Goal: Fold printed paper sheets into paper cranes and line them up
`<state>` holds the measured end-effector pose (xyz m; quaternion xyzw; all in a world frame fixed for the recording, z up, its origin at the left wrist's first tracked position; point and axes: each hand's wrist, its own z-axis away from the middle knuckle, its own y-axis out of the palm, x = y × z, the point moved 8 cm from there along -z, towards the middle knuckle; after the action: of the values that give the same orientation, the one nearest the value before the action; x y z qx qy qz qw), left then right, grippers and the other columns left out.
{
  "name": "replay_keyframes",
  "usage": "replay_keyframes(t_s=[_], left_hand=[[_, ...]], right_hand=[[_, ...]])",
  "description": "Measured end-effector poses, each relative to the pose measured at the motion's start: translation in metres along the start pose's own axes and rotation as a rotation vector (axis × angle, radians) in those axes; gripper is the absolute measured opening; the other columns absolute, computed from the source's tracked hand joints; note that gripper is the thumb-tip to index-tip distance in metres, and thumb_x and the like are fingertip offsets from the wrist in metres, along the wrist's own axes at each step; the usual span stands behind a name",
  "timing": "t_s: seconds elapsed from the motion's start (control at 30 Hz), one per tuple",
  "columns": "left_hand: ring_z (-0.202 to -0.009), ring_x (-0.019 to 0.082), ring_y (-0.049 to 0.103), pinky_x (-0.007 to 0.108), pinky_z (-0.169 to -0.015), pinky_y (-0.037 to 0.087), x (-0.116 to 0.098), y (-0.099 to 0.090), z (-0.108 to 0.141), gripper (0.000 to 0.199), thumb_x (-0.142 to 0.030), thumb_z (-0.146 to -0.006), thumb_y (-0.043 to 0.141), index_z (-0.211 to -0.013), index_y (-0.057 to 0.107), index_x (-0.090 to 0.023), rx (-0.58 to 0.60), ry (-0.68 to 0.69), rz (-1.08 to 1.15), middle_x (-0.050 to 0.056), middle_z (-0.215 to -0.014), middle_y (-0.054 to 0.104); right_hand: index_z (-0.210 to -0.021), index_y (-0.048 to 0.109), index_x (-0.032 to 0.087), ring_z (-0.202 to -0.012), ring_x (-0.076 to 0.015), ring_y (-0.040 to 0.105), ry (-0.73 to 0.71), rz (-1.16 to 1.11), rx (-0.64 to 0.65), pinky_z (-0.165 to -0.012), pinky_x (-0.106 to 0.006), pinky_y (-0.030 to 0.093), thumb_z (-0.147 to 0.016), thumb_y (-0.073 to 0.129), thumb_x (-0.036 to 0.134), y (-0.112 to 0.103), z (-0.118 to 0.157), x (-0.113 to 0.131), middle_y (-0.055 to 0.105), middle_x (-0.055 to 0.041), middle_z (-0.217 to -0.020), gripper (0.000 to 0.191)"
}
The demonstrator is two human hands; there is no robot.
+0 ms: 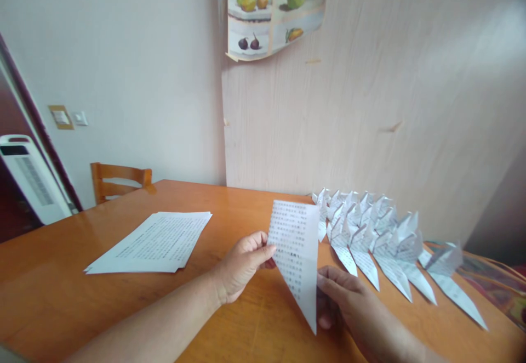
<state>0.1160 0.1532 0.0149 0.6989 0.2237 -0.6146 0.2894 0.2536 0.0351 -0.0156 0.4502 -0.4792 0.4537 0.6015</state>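
A printed sheet of paper [296, 253], folded so that its lower end runs to a slanting point, is held up over the table between my two hands. My left hand [249, 259] pinches its left edge, thumb in front and fingers behind. On the lower right edge, my right hand [339, 300] grips the paper, its fingers partly hidden behind it. To the right stand several folded paper figures [378, 237] in rows, each with upright peaks and a long pointed tail.
A stack of printed sheets [152, 245] lies on the left of the wooden table [242, 319]. Behind it is a wooden chair [121, 176]. A wall with a fruit picture [271, 15] rises past the table's far edge. A white appliance [33, 182] stands far left.
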Motion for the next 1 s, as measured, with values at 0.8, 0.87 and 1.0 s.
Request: replay_keyframes(t_s=[0.8,0.87,1.0], left_hand=[[-0.073,0.014,0.054,0.028,-0.066,0.044,0.007,0.016,0.012,0.04,-0.023,-0.082,0.059,-0.122,0.053,-0.02,0.24,-0.062,-0.732,0.001,-0.098,0.062],[-0.077,0.015,0.055,0.029,-0.07,0.046,0.001,0.007,0.009,0.039,-0.023,-0.081,0.059,-0.119,0.055,-0.022,0.124,-0.005,-0.842,0.003,-0.106,0.061],[-0.086,0.017,0.058,0.03,-0.078,0.045,-0.016,0.004,0.007,0.014,-0.017,-0.082,0.056,-0.094,0.062,-0.02,0.044,0.168,-1.018,0.003,-0.095,0.062]], right_hand=[[-0.076,0.062,0.021,-0.059,-0.0162,0.058,-0.047,0.356,-0.123,-0.054,-0.027,0.04,-0.078,0.066,0.041,-0.027,-0.008,0.007,0.064,0.0017,-0.066,0.021],[-0.076,0.06,0.021,-0.059,-0.016,0.057,-0.083,0.46,-0.154,-0.052,-0.027,0.038,-0.08,0.063,0.041,-0.032,-0.01,0.006,0.064,0.0013,-0.067,0.02],[-0.078,0.061,0.022,-0.06,-0.0165,0.059,-0.088,0.539,-0.162,-0.052,-0.026,0.039,-0.082,0.059,0.041,-0.035,-0.01,0.006,0.067,0.0002,-0.069,0.02]])
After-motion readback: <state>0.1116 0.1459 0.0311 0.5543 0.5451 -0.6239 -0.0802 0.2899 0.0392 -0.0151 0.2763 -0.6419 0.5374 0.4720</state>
